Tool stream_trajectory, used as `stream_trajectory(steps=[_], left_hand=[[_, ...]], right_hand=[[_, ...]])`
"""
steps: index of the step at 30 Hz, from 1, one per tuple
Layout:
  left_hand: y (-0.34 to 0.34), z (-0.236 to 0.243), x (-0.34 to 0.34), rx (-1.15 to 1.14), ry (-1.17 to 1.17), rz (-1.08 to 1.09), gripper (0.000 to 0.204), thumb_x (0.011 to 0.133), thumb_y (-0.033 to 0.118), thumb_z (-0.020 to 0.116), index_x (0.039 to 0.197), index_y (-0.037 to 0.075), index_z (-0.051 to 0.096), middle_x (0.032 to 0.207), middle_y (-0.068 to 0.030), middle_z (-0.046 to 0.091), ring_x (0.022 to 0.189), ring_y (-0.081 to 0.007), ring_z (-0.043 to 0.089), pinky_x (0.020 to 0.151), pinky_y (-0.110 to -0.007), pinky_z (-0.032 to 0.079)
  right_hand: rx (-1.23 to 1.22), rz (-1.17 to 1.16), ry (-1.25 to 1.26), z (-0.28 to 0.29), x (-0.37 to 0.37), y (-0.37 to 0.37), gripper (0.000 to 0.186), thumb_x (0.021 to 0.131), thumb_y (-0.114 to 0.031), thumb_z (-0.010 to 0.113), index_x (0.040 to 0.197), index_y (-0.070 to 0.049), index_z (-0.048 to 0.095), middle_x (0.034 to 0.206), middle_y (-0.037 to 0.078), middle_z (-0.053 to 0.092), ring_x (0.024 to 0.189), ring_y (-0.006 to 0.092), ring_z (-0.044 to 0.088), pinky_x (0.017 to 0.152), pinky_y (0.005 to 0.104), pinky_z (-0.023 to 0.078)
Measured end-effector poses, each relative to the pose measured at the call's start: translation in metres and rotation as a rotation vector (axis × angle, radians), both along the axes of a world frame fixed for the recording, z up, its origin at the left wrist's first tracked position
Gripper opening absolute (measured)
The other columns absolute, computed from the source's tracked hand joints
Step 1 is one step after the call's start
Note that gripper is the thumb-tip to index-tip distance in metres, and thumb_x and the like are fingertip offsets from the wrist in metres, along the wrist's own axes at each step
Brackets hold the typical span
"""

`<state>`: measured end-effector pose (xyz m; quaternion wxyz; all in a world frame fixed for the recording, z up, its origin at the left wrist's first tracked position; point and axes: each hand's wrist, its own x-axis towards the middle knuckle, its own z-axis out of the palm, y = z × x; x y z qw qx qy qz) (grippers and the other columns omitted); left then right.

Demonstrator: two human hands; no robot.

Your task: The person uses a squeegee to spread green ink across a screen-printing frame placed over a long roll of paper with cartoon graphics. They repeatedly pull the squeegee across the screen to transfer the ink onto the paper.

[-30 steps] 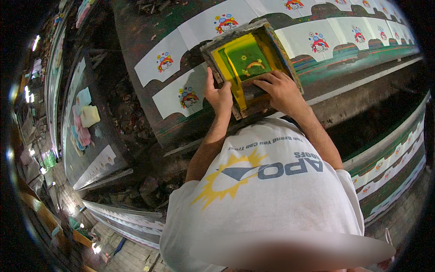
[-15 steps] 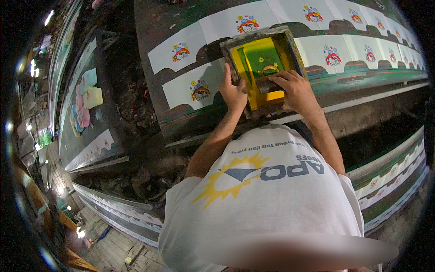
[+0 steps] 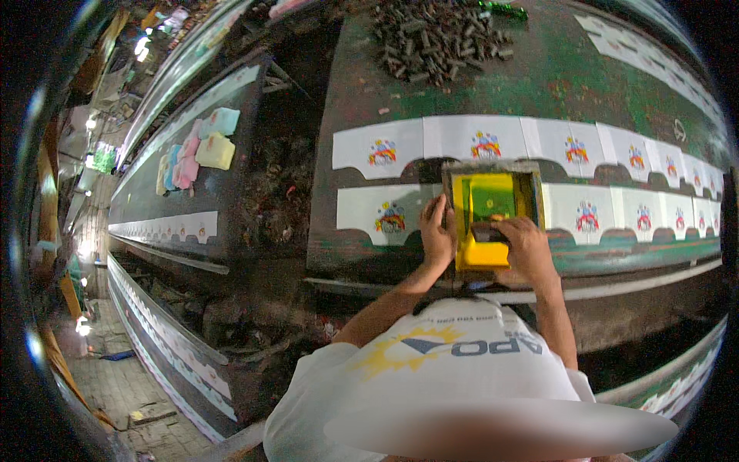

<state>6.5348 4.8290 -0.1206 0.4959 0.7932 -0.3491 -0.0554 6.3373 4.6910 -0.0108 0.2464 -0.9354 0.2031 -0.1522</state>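
Observation:
A wooden-edged screen printing frame (image 3: 536, 185) lies over the near row of white printed pieces. Yellow ink (image 3: 486, 256) pools in its near part, and its mesh looks green farther up. My right hand (image 3: 530, 250) is closed on a dark squeegee (image 3: 485, 232), which rests across the mesh inside the frame. At the frame's left edge, my left hand (image 3: 437, 237) grips the side with its fingers pointing away from me. Just left of it lies a white piece (image 3: 362, 206) with a colourful rainbow cartoon print. Part of the mesh is hidden under my right hand.
A far row of printed white pieces (image 3: 450, 138) runs along the green table (image 3: 554, 85). Dark small blocks (image 3: 439, 42) are heaped at the back. Folded pastel cloths (image 3: 215, 152) sit on another table to the left. A pale rail (image 3: 616, 285) edges the near side.
The view has swung, so the frame and both hands appear lower and farther right, and the heap of dark blocks has come into sight. Both hands keep their holds.

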Motion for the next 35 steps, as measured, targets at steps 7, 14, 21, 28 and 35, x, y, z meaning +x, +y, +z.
stream_trajectory(steps=[7,14,21,28,35], left_hand=[[0.0,0.002,-0.004,-0.011,-0.123,0.054,0.04,0.108,0.02,0.066,0.144,0.001,0.065,0.139,-0.0209,0.065,0.131,-0.0421,0.057,0.115,-0.054,0.043],[0.003,0.003,-0.004,0.049,-0.111,0.054,0.042,0.109,0.023,0.066,0.145,0.002,0.065,0.144,-0.0205,0.066,0.131,-0.0405,0.059,0.115,-0.054,0.044],[0.003,0.005,-0.004,0.067,-0.093,0.062,0.036,0.112,0.022,0.06,0.142,0.002,0.067,0.138,-0.0208,0.069,0.124,-0.0424,0.062,0.112,-0.054,0.045],[0.001,0.016,-0.003,0.089,-0.086,0.054,0.036,0.112,0.017,0.058,0.143,0.001,0.066,0.139,-0.0199,0.069,0.129,-0.0405,0.061,0.115,-0.054,0.044],[0.003,0.013,-0.004,0.066,-0.095,0.073,0.038,0.106,0.019,0.065,0.141,0.005,0.07,0.139,-0.0231,0.07,0.131,-0.0417,0.063,0.115,-0.051,0.045]], right_hand=[[0.002,0.018,0.001,0.002,-0.002,-0.002,0.057,0.07,0.002,0.072,0.126,-0.009,0.072,0.122,0.016,0.074,0.112,0.0391,0.069,0.097,0.049,0.058],[0.045,0.044,0.038,-0.002,0.002,-0.006,0.057,0.075,0.005,0.067,0.131,-0.008,0.07,0.123,0.018,0.073,0.116,0.0398,0.067,0.099,0.0509,0.056],[-0.003,-0.027,-0.013,-0.009,0.005,0.0,0.054,0.079,0.005,0.065,0.13,-0.01,0.074,0.12,0.014,0.074,0.112,0.0368,0.069,0.097,0.0464,0.058],[-0.087,-0.129,-0.138,-0.015,0.026,-0.007,0.057,0.076,0.011,0.063,0.128,-0.008,0.076,0.128,0.01,0.074,0.119,0.0343,0.069,0.102,0.0453,0.058],[-0.084,-0.072,-0.127,-0.023,0.051,-0.031,0.063,0.075,0.01,0.066,0.134,-0.009,0.073,0.134,0.009,0.072,0.126,0.033,0.066,0.106,0.0446,0.057]])
